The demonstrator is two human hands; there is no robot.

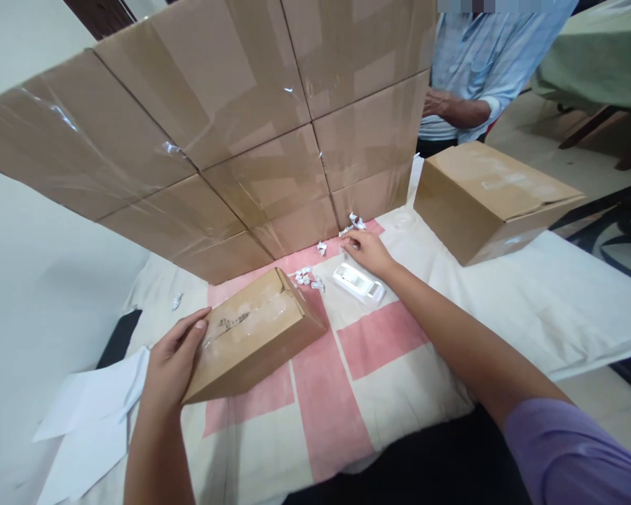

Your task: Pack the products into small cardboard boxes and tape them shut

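My left hand (176,358) is closed on the near-left end of a small taped cardboard box (252,330), thumb on top, with dark scribbled marks on its upper face. The box sits slightly tilted on the pink and white cloth. My right hand (367,251) is bent down at the foot of the boxes behind, its fingers curled together beside small crumpled white scraps (356,222); whatever lies between the fingertips is too small to make out. Below that hand rests a white plastic device (358,284). More white scraps (309,278) lie between it and the box.
A wall of stacked cardboard boxes (263,154) wrapped in clear film stands behind. To the right is another closed cardboard box (497,196). White paper sheets (92,414) lie at left. Beyond, a person in a light blue shirt (463,77) stands with one hand partly hidden.
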